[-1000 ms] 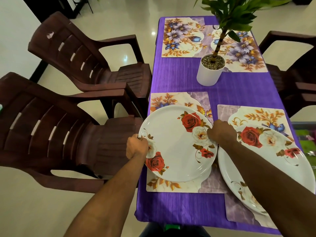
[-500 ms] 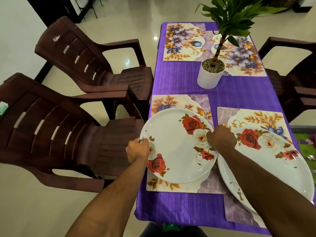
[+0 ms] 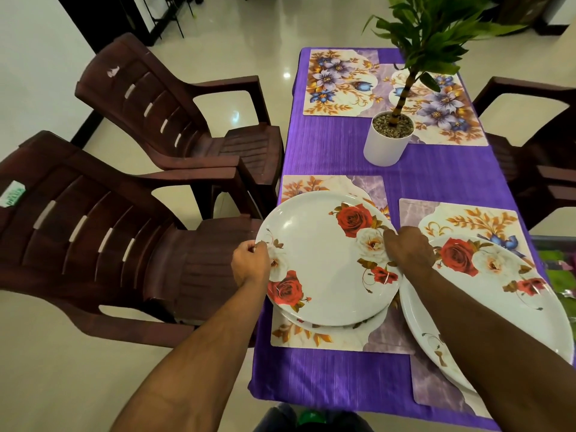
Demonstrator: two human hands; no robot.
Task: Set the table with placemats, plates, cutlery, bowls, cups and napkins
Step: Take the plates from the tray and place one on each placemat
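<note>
White melamine-looking, printed with red and cream roses, the top plate [image 3: 327, 260] sits between both hands above the near-left placemat [image 3: 330, 338]. The left hand [image 3: 251, 265] pinches its left rim, fingers curled under; the right hand [image 3: 408, 252] grips the right rim, thumb on top. A second plate's edge [image 3: 299, 319] peeks out beneath it. Another rose plate [image 3: 498, 291] lies on the near-right placemat [image 3: 436, 385], partly hidden by the right forearm. Farther off, a potted plant [image 3: 388, 143] screens one far placemat [image 3: 448, 116].
</note>
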